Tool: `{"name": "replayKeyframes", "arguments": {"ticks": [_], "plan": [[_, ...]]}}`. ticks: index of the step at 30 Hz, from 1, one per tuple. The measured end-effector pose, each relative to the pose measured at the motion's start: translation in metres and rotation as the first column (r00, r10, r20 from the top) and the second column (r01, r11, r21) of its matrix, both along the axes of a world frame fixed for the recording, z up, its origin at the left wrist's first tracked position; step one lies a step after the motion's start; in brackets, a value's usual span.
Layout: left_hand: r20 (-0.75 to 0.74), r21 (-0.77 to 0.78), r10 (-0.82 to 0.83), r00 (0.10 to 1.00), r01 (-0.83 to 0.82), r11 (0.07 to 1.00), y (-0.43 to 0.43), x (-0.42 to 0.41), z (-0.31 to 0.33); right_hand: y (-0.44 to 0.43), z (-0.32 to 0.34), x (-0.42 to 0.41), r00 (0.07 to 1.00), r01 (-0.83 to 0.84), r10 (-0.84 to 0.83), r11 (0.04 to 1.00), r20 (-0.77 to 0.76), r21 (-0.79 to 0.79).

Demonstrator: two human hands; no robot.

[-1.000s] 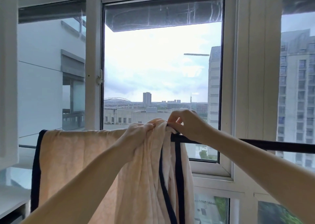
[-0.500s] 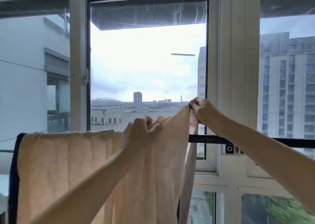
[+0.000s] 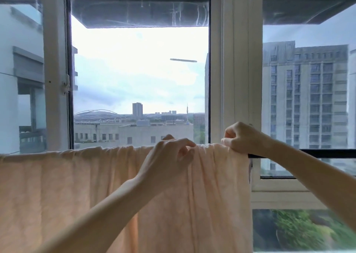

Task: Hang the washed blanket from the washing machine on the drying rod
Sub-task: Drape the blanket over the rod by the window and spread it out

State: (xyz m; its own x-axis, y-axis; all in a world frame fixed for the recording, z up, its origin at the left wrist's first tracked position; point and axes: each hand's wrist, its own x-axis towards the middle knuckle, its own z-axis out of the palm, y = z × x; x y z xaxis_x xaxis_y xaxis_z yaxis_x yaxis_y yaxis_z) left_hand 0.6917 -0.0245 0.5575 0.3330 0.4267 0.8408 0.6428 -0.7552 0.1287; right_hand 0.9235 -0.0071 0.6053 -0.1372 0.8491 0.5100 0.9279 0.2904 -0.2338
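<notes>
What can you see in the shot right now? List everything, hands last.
blanket: one, pale peach, draped over the rod from the picture's left edge to the right hand.
rod: one, black, level across the window, bare to the right of the blanket.
window frame: one, white, behind the rod, with several panes.
latch: one, white, on the frame's left upright.
buildings: several, grey, outside the glass.
trees: green, outside, seen through the lower right pane.
left hand: one, pinches the blanket's top fold.
right hand: one, grips the blanket's right end on the rod.
</notes>
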Motion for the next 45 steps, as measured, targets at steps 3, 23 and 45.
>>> {"name": "replayKeyframes", "arguments": {"ticks": [3,23,45], "plan": [[0.002,0.013,0.044,0.999,-0.044,0.999,0.011,-0.015,0.004,-0.003,0.004,-0.014,0.985,-0.173,0.173,0.985,-0.02,-0.011],[0.009,-0.029,0.167,0.986,-0.166,0.986,0.041,-0.027,0.012,0.002,-0.025,-0.033,0.979,-0.198,0.205,0.938,0.007,0.285],[0.007,-0.019,0.051,0.999,-0.051,0.998,0.049,-0.026,-0.001,-0.029,-0.029,-0.001,0.992,-0.063,0.025,0.945,0.122,0.32]]}}
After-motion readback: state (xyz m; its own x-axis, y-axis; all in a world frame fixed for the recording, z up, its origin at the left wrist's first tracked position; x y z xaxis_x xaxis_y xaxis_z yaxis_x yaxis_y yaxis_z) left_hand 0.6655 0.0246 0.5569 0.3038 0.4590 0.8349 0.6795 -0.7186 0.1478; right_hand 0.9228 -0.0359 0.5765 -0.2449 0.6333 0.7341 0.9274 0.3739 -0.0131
